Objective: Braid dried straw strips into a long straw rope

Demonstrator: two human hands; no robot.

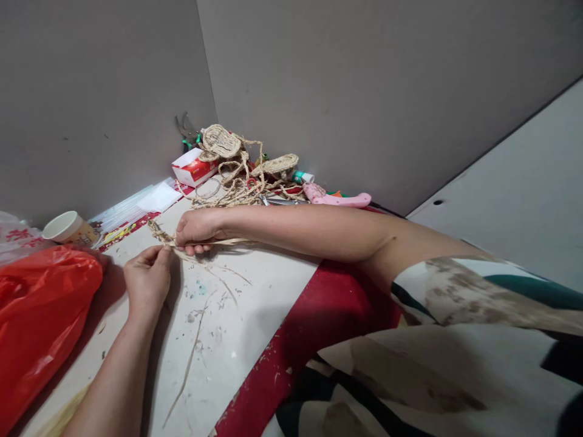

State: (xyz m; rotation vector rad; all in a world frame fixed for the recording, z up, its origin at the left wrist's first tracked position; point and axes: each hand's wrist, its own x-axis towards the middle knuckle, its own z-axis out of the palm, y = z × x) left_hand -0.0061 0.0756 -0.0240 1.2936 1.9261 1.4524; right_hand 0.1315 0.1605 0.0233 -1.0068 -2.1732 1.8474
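Pale straw strands run between my two hands above the white board, joined to a short braided straw cord (159,232) at their far end. My left hand (148,276) pinches the strands just below the braid, thumb against fingers. Close beside it, my right hand (195,229) is closed on the strands too, with its fingers curled under. Loose strand ends (223,282) trail toward me from the hands. One separate thin straw strand (186,367) lies on the board in front.
Behind my right forearm lie coiled straw braid (241,188), a red and white box (195,168), pliers (186,130) and a pink-handled tool (337,196). On the left are a paper cup (70,229) and a red plastic bag (40,315). Grey walls (364,91) enclose the corner.
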